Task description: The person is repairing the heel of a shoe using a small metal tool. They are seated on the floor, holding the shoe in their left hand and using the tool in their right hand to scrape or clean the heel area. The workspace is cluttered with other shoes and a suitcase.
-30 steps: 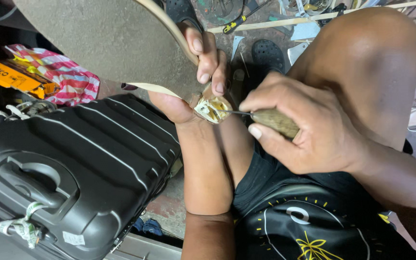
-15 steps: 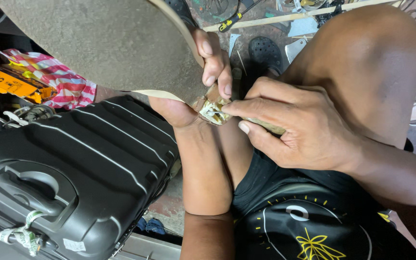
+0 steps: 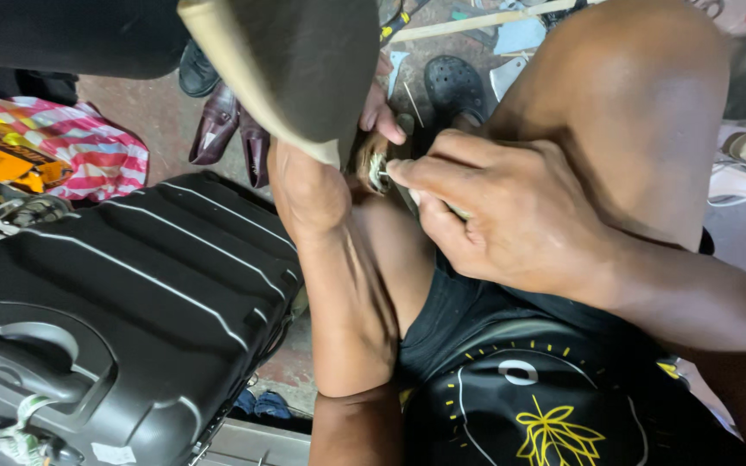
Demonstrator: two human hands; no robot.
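The right hand (image 3: 511, 220) was clenched around a tool handle (image 3: 458, 210), most of it hidden in the fist, its tip meeting a small metal fitting (image 3: 379, 171). The left hand (image 3: 325, 173) gripped a dark bag (image 3: 304, 60) with a tan edge, held up over the lap, fingers curled behind it beside the fitting. A black suitcase (image 3: 123, 302) lay just left of the forearm, with brown shoes (image 3: 226, 134) and a striped pink sack (image 3: 88, 151) beyond on the floor.

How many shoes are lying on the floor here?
At least 4: a brown pair by the suitcase, a black shoe behind them, a black clog near the knee. Others may be hidden.
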